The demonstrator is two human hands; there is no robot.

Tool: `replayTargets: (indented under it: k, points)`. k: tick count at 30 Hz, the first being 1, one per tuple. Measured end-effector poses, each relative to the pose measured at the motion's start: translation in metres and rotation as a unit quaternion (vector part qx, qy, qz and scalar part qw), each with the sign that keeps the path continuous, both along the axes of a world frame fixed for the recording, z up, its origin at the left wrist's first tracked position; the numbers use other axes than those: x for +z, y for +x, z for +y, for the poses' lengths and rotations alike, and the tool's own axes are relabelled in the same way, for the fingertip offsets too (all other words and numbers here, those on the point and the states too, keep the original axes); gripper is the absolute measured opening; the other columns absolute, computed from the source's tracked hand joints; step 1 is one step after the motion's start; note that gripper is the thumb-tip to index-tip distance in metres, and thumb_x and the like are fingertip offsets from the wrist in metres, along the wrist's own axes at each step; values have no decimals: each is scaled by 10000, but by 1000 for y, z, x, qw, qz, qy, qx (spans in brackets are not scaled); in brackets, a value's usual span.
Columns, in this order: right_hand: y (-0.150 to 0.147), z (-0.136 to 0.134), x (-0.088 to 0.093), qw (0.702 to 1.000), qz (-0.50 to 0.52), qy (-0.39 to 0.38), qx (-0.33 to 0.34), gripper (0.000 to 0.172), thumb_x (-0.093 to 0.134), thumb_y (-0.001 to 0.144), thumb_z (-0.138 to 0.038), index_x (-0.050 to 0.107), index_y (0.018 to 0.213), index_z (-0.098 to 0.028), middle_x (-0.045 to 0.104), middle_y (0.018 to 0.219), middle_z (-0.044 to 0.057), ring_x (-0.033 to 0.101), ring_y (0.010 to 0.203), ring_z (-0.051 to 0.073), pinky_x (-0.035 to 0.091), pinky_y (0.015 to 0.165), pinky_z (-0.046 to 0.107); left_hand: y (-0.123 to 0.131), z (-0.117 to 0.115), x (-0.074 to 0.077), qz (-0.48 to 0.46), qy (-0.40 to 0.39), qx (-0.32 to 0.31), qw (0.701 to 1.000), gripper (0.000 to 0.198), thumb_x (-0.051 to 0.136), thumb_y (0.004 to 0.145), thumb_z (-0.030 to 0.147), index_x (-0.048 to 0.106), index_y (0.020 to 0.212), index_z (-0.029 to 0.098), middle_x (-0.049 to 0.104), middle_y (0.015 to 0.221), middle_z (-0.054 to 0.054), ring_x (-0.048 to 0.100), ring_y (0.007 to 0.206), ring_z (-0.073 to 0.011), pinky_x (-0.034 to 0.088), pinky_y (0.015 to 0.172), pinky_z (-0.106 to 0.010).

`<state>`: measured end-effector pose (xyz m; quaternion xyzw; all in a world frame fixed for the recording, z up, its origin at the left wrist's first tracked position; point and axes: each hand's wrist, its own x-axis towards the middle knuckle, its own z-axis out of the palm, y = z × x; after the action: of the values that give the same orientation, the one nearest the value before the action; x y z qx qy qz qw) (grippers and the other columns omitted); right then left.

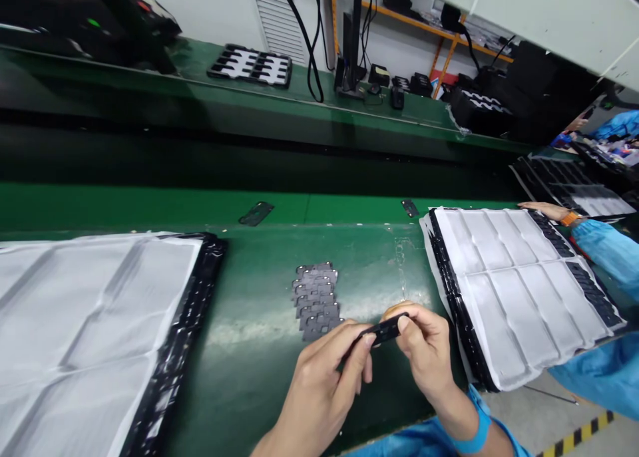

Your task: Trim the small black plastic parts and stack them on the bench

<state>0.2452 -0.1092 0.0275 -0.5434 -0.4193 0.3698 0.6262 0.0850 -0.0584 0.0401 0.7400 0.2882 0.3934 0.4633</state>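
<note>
Both my hands meet over the near edge of the green bench [259,350] and pinch one small flat black part [383,329] between them. My left hand [324,384] grips its left end with thumb and fingers closed. My right hand [424,354] holds the right end, fingers curled over it. Just beyond my hands a fanned stack of several similar dark grey parts [316,299] lies on the bench.
A black tray under a white padded sheet [80,337] lies at left, another [519,284] at right. A co-worker's hand with an orange wristband [552,211] and blue sleeve touches the right tray. Two loose black parts [256,213] lie on the conveyor strip. A tray [251,65] sits beyond.
</note>
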Motion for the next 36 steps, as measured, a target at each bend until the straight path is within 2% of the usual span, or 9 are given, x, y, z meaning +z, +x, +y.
replayTargets:
  k: [3, 9, 16, 20, 23, 27, 32, 36]
  points:
    - [0, 1, 1, 1000, -4, -8, 3, 238, 623, 1003, -301, 793, 887, -182, 643, 712, -1, 329, 461, 64, 267, 428, 209, -1, 1, 2, -3, -24, -2, 1000, 259, 540, 1058, 148, 609, 814, 203, 598, 615, 67, 554, 438, -60, 462, 513, -172]
    - [3, -2, 0, 999, 14, -30, 20, 260, 594, 1018, -308, 783, 905, -169, 532, 625, -34, 323, 444, 61, 233, 416, 203, 0, 4, 1, -2, -55, -11, 998, 265, 537, 1063, 172, 607, 809, 204, 602, 585, 75, 555, 416, -62, 459, 503, -176]
    - [6, -4, 1, 999, 1, -34, 24, 179, 634, 978, -268, 795, 940, -198, 525, 639, -39, 355, 496, 80, 296, 460, 206, 0, 6, -2, 4, -74, -17, 997, 236, 531, 1067, 189, 624, 851, 206, 592, 582, 79, 555, 417, -66, 452, 485, -174]
    - [8, -3, 3, 998, 12, -35, 44, 190, 662, 979, -321, 801, 966, -193, 564, 674, -20, 409, 529, 92, 355, 502, 222, 1, 7, 0, 9, -45, -15, 999, 286, 528, 1064, 178, 593, 786, 205, 591, 599, 72, 551, 430, -60, 454, 505, -170]
    - [8, -2, 2, 998, 25, -52, 34, 260, 627, 1009, -356, 787, 911, -177, 508, 602, -39, 360, 485, 84, 317, 469, 220, 1, 6, 1, 17, -17, -14, 1000, 297, 527, 1059, 166, 595, 772, 202, 588, 611, 62, 555, 449, -65, 449, 513, -175]
    - [6, -2, 0, 998, 21, -52, 17, 257, 619, 994, -337, 779, 890, -165, 481, 589, -46, 326, 472, 80, 284, 457, 223, 1, 5, 0, 23, -4, -14, 1000, 270, 518, 1060, 157, 624, 815, 200, 586, 616, 60, 557, 456, -70, 447, 514, -176]
    - [4, -3, -3, 999, 2, -49, 15, 203, 599, 937, -226, 793, 924, -168, 456, 582, -55, 368, 504, 98, 332, 493, 228, 1, 6, -1, 25, -20, -12, 999, 273, 517, 1062, 174, 626, 813, 199, 598, 615, 60, 555, 442, -67, 444, 508, -174]
    - [9, -7, -1, 998, -10, -56, 39, 190, 605, 913, -210, 782, 970, -169, 563, 677, -19, 442, 551, 111, 396, 529, 240, 1, 9, -4, 34, -62, -15, 997, 312, 514, 1068, 233, 605, 771, 200, 605, 602, 50, 558, 446, -84, 438, 505, -197]
